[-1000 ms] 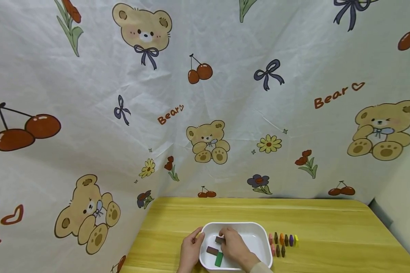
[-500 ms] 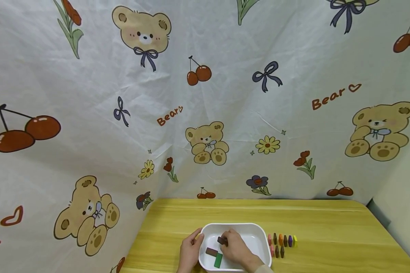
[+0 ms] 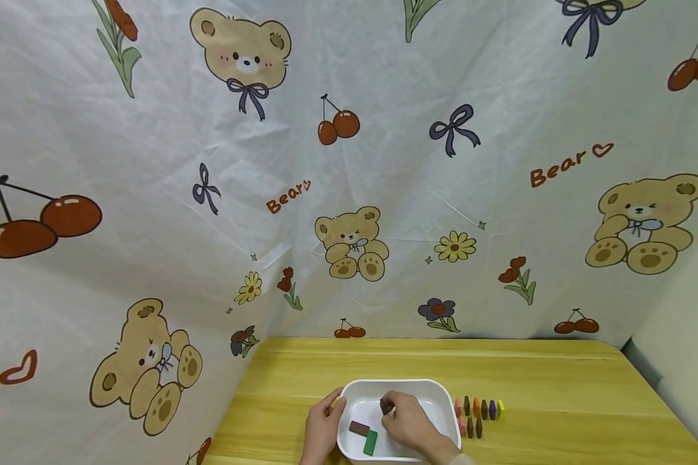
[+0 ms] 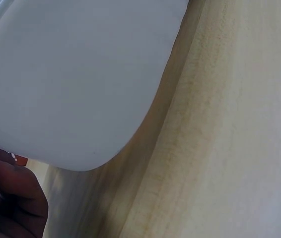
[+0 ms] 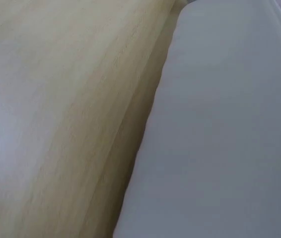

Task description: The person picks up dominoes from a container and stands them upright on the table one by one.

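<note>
A white tray (image 3: 436, 394) stands on the table, seen from above in the head view. My left hand (image 3: 322, 427) grips its left rim, and in the left wrist view the curled fingers (image 4: 21, 188) show at the tray's outer wall (image 4: 81, 89). Inside the tray my right hand (image 3: 412, 421) pinches a dark brown block (image 3: 386, 406) between thumb and fingers, partly hidden by them. To the left of that hand, a flat brown block (image 3: 359, 428) lies touching or very near a green block (image 3: 370, 443). The right wrist view has only the tray wall (image 5: 225, 124) and tabletop, no hand.
Right of the tray, small upright blocks form two rows: the back one has several, including an orange block (image 3: 476, 407) and a yellow block (image 3: 501, 409); the front has pink and brown ones. A bear-patterned cloth (image 3: 384, 168) hangs behind the wooden table (image 3: 587, 400).
The dark brown block has been lifted from the tray floor and turned from lengthwise to upright in my right hand, which shifted slightly right. My left hand stays at the rim.
</note>
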`<state>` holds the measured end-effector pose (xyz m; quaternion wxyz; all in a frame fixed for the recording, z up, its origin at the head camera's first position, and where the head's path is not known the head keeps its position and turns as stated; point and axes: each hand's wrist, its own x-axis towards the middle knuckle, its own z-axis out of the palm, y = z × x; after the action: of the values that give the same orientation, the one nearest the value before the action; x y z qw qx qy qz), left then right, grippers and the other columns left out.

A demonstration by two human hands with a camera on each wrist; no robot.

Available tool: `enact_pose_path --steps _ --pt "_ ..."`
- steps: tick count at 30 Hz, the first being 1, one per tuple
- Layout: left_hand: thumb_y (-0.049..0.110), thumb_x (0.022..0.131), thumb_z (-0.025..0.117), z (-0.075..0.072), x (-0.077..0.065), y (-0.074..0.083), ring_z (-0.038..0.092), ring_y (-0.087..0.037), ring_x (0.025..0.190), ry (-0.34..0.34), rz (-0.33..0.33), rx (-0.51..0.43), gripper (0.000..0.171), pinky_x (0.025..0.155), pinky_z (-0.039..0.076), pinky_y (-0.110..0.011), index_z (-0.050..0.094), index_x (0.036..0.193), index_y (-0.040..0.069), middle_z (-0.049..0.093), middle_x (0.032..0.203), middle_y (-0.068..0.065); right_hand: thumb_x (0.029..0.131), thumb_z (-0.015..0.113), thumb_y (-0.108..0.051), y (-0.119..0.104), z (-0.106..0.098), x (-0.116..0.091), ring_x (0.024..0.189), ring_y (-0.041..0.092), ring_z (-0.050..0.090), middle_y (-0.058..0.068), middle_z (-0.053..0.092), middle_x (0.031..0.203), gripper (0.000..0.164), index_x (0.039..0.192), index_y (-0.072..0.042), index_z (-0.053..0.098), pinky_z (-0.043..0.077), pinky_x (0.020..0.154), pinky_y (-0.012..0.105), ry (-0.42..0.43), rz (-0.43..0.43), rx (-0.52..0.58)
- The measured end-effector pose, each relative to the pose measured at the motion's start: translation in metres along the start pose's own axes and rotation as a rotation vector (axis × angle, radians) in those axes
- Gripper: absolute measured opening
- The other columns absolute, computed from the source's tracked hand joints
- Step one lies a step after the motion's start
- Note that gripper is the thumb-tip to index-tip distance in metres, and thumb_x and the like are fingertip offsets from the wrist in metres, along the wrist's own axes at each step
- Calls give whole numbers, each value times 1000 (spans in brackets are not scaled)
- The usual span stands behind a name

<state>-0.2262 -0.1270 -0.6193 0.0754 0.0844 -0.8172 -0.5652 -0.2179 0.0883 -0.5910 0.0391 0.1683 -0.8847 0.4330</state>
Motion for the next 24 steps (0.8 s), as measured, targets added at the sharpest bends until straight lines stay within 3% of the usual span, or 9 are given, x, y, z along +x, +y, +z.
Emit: enact_pose_path --steps 8,24 --pt "30 94 76 -1 -2 0 48 -11 63 -3 -19 9 34 53 41 -23 76 124 14 50 67 4 75 66 -2 7 -9 -8 64 -3 47 2 69 82 17 90 -11 68 42 58 19 27 -15 -12" --pt "30 93 77 -1 0 1 48 -10 63 2 -9 7 33 54 41 -22 77 122 15 50 67 3 82 68 -3 -1 -54 -28 66 -1 49 -2 68 89 17 99 -8 71 44 58 19 18 54 16"
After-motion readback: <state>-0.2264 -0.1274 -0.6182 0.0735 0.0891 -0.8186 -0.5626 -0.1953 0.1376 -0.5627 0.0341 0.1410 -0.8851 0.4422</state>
